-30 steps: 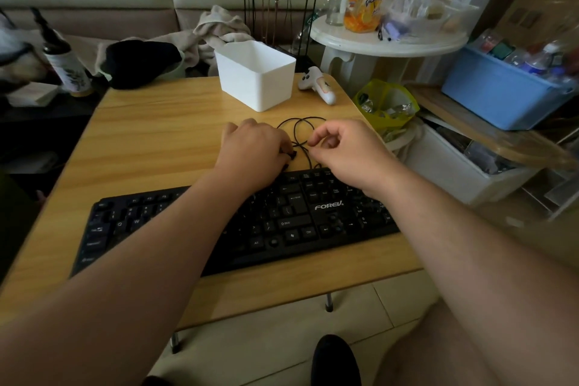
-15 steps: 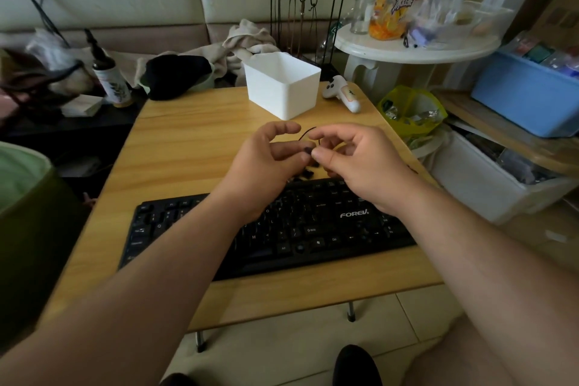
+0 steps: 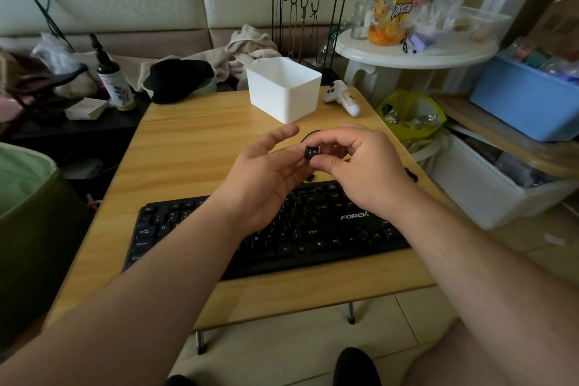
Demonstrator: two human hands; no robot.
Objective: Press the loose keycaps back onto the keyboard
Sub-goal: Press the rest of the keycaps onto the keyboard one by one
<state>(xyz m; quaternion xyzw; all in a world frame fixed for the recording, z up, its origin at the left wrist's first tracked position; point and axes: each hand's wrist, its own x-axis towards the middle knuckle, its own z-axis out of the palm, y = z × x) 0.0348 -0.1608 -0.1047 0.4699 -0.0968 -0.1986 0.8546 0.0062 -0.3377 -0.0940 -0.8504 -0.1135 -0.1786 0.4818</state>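
A black keyboard (image 3: 316, 238) with white lettering lies across the near part of the wooden table (image 3: 194, 147). Above its back edge my right hand (image 3: 366, 172) pinches a single black keycap (image 3: 312, 152) between thumb and forefinger, its printed top facing me. My left hand (image 3: 266, 178) sits just left of it, palm turned up, thumb spread away and fingers relaxed beside the cap. Another loose keycap (image 3: 310, 178) lies on the table under my hands. A further dark piece (image 3: 412, 174) rests near the table's right edge. My arms hide part of the keys.
A white open bin (image 3: 283, 89) stands at the back of the table, with a white controller (image 3: 343, 97) to its right and a looped black cable (image 3: 308, 136) behind my hands. A pump bottle (image 3: 114, 81) stands off the table's left, a yellow-lined basket (image 3: 410, 113) off its right.
My hands rose from the table behind the keyboard with a keycap. Both held it half a second ago; now my left thumb has come off and only my right hand pinches it.
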